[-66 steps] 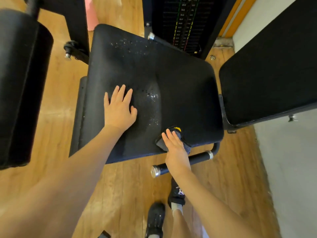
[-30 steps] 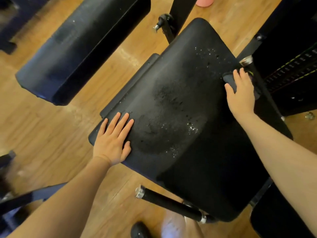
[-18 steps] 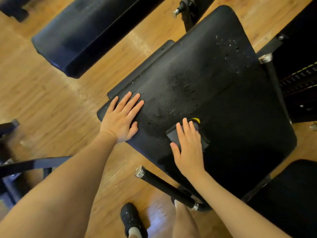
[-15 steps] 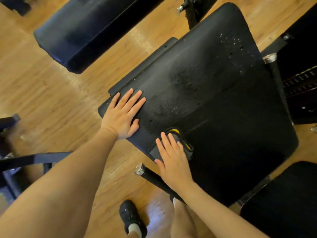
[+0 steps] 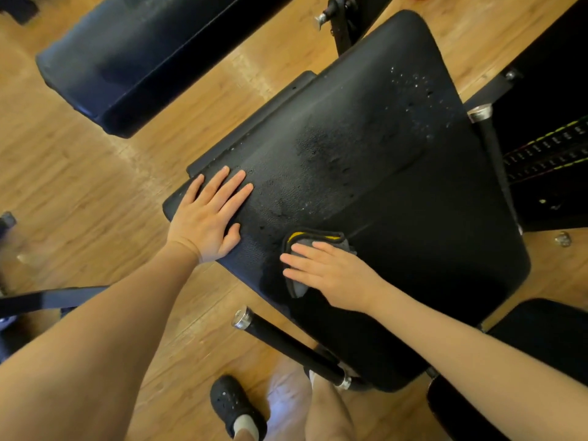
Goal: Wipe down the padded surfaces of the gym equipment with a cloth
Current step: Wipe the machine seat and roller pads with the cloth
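Note:
A black padded seat fills the middle of the view, with a damp patch at its centre and water droplets near its far right corner. My left hand lies flat, fingers straight, on the seat's near left corner. My right hand presses a folded grey cloth with a yellow edge onto the seat near its front edge, fingers straight and pointing left. Most of the cloth is hidden under my palm.
A long dark padded roller lies at the upper left over the wooden floor. A black handle bar with a chrome cap juts out below the seat. Another black pad sits at lower right, a weight stack at right. My shoe stands below.
My right hand swept the cloth from the seat's far right edge back toward the front, then turned sideways so the fingers point left. My left hand stayed planted on the corner.

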The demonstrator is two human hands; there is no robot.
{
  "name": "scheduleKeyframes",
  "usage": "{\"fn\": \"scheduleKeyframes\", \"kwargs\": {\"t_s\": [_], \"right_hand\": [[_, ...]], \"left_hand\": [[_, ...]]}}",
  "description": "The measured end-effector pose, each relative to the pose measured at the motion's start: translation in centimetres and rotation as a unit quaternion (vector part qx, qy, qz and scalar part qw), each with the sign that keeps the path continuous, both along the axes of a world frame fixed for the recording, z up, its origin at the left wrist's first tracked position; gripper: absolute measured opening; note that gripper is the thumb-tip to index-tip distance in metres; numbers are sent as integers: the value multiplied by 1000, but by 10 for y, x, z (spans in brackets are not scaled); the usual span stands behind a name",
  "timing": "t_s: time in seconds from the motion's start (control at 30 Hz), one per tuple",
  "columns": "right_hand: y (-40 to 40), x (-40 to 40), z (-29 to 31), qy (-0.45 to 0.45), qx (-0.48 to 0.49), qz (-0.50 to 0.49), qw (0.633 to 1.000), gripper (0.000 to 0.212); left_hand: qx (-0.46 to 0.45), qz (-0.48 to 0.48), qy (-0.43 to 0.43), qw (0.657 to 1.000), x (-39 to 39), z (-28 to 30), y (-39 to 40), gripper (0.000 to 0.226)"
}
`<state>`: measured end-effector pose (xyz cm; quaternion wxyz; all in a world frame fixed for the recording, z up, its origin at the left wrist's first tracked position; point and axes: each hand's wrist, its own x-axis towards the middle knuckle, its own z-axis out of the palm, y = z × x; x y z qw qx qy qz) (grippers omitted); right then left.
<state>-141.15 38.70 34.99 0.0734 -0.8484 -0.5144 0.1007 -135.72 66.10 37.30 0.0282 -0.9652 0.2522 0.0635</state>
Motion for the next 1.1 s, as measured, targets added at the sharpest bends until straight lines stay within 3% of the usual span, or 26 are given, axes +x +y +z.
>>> {"fn": "scheduleKeyframes", "kwargs": {"t_s": [0.2, 0.33, 0.43, 0.5, 0.6, 0.63, 0.9, 1.1], "right_hand": [[-70, 51, 0, -52, -12, -119, 991, 61], [-108, 86, 5, -20, -19, -303, 953, 62], [-122, 114, 11, -6, 1, -360, 933, 57], [-128, 136, 16, 21, 52, -470, 881, 50], [-140, 166, 24, 86, 135, -660, 734, 45], [-143, 171, 24, 99, 121, -674, 722, 46], [-86, 130, 12, 56, 57, -663, 745, 50], [-1, 70, 23, 83, 20, -629, 773, 55]], "left_hand": [[7, 5, 8, 1000, 1, -2, 2, 67], [3, 11, 8, 1000, 1, -4, 3, 68], [-11, 8, 5, 1000, 2, -4, 3, 67], [-18, 8, 0, 1000, 2, -4, 3, 67], [-23, 2, -9, 1000, 1, -5, 2, 66], [-22, -1, -11, 1000, 1, -5, 3, 66], [-25, -1, -10, 1000, 1, -5, 4, 67], [-24, -12, -16, 1000, 2, -6, 5, 67]]}}
